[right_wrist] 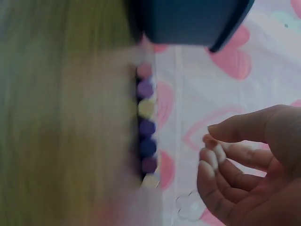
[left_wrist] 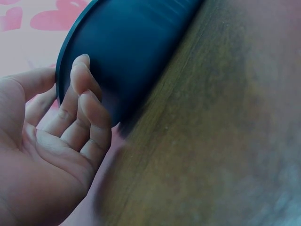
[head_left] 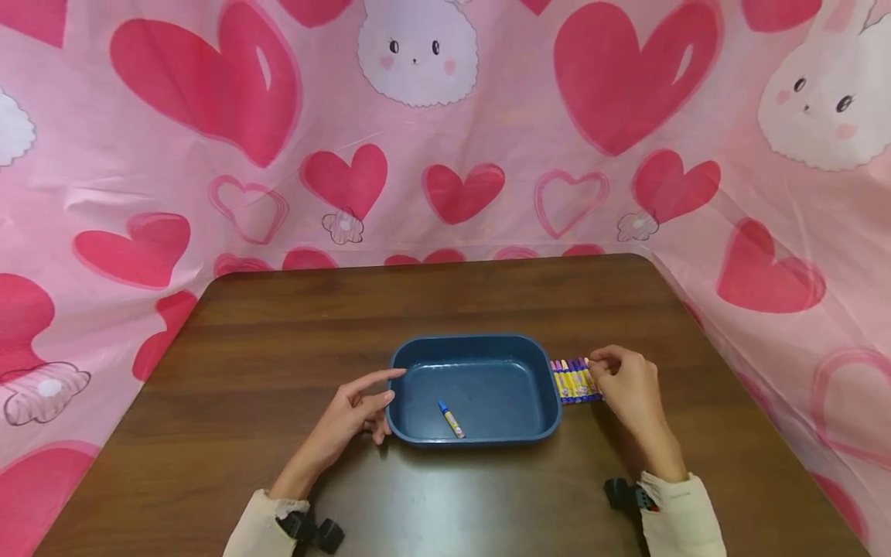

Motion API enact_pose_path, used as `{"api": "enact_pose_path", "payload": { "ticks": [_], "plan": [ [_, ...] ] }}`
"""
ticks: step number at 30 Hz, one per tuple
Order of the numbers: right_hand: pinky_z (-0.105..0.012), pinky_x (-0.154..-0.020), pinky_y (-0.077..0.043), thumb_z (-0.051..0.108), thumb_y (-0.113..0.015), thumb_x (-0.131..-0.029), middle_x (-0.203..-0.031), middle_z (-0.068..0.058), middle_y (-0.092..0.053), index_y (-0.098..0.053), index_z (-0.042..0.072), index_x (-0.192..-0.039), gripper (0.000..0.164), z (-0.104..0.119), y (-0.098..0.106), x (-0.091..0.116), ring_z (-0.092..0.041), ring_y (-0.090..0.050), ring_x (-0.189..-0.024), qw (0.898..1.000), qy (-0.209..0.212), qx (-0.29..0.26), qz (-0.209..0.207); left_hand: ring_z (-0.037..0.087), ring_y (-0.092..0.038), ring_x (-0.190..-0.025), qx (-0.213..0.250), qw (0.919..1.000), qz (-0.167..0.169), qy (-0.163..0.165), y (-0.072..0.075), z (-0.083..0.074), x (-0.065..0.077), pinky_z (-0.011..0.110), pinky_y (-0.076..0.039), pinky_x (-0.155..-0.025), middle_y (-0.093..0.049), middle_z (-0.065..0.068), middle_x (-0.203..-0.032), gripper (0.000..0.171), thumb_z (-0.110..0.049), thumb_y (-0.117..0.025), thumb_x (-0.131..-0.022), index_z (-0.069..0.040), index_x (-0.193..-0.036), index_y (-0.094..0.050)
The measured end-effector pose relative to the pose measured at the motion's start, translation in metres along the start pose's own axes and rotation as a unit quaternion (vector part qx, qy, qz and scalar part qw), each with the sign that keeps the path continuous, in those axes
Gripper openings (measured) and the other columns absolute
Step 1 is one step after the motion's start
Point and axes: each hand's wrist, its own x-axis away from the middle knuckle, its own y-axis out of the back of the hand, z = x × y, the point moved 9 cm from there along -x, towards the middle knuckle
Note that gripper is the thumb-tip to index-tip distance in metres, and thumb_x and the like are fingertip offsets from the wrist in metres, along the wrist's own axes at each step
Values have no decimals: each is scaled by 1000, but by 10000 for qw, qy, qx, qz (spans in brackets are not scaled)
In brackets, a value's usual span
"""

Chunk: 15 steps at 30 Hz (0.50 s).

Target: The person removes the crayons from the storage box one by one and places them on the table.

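A dark blue rectangular tray (head_left: 487,398) stands on the table, with one blue-tipped crayon (head_left: 451,418) lying near its front left. My left hand (head_left: 355,404) is at the tray's left end, the index finger reaching over the rim and the thumb at its outer side. To the right of the tray lies a row of crayons (head_left: 574,383) with yellow wrappers, side by side. Over the row's right end is my right hand (head_left: 632,391), thumb and index fingertips close together. In the right wrist view, nothing shows between those loosely bent fingers (right_wrist: 235,132), and the crayon ends (right_wrist: 147,127) point toward the camera.
The brown wooden table (head_left: 292,325) has rounded far corners. Behind it and along its sides hangs a pink cloth (head_left: 515,124) printed with hearts and rabbits. A black camera strap (head_left: 629,495) sits on each wrist, over cream sleeves (head_left: 678,518).
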Motion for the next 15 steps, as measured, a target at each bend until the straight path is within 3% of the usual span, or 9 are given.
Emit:
{"api": "enact_pose_path", "payload": {
  "ticks": [4, 9, 15],
  "plan": [
    [-22, -60, -43, 3, -73, -85, -74, -3, -65, -74, 3, -89, 5, 24, 0, 7, -18, -57, -68, 9987, 365, -224, -263, 20, -63, -52, 42, 10000, 28, 24, -1, 2, 1, 34, -57, -55, -67, 17, -69, 47, -21, -55, -104, -4, -147, -46],
    [-28, -61, -51, -2, -76, -80, -76, -3, -65, -74, 2, -90, 11, 69, -7, 16, -16, -60, -68, 9912, 1201, -435, -359, 19, -63, -53, 59, 10000, 22, 71, -1, 2, 0, 34, -57, -55, -66, 19, -70, 47, -22, -55, -104, -5, -147, -47],
    [-38, -69, -56, 4, -80, -80, -85, -5, -66, -74, 3, -95, 16, 115, -34, 26, -17, -63, -75, 9858, 1583, -384, 404, 19, -62, -53, 90, 9999, 12, 71, 0, 2, -1, 35, -57, -54, -67, 16, -69, 47, -21, -54, -104, -5, -147, -46]
  ]
}}
